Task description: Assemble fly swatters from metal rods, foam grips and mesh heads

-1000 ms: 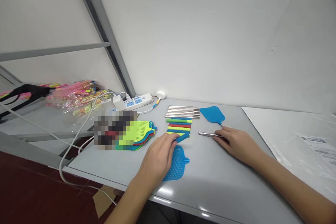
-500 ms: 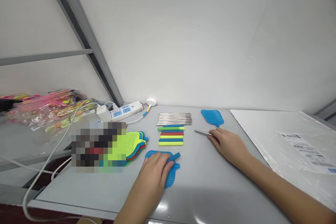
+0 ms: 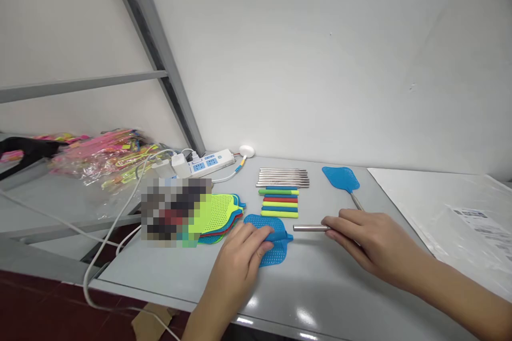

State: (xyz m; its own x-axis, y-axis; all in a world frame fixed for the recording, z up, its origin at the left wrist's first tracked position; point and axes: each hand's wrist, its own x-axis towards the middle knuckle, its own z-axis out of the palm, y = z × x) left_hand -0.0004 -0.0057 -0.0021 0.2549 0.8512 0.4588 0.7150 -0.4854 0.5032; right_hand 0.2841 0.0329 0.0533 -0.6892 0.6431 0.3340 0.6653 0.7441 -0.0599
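Just beyond the hands [image 3: 243,250], coloured tubes [image 3: 280,206] lie before metal rods [image 3: 282,177].

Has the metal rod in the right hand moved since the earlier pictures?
Yes, toward the near side: the tip of the metal rod is now nearer than the row of coloured tubes; earlier it was beside them.

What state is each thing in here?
Left hand: closed
Blue tube: held in left hand
Right hand: closed
Metal rod: held, free end bare
Near blue swatter head: partly covered
Far blue swatter head: joined to shaft
Multicoloured swatter heads: stacked
Spare rods: lined up
Coloured tubes: lined up
Power strip: plugs inserted
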